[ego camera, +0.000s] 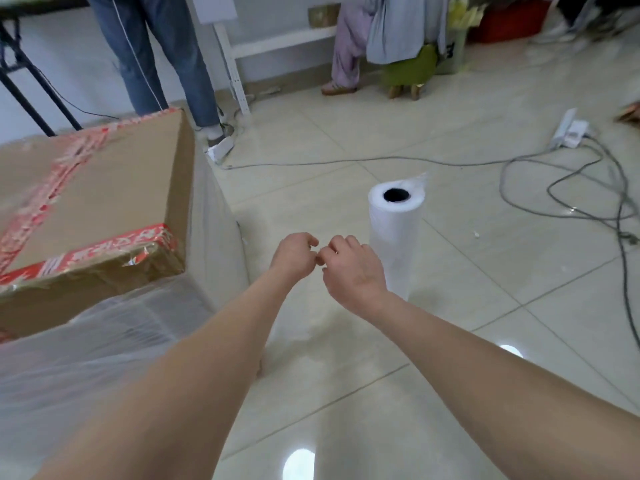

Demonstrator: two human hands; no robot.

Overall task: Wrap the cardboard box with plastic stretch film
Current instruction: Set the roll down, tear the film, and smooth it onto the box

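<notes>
A large cardboard box (104,188) with red tape stands at the left, its sides covered in clear stretch film (114,327). The white film roll (394,237) stands upright on the floor, a loose tail at its top edge. My left hand (294,258) and my right hand (353,268) are held close together between the box and the roll, fingers curled and fingertips nearly touching. They seem to pinch a faint, hazy stretch of film hanging below them; the film there is hard to make out.
Cables (561,188) and a white power strip (568,129) lie on the tiled floor at the right. A person in jeans (162,57) stands behind the box, beside a white rack leg (235,71). Another person sits on a green stool (408,71) at the back.
</notes>
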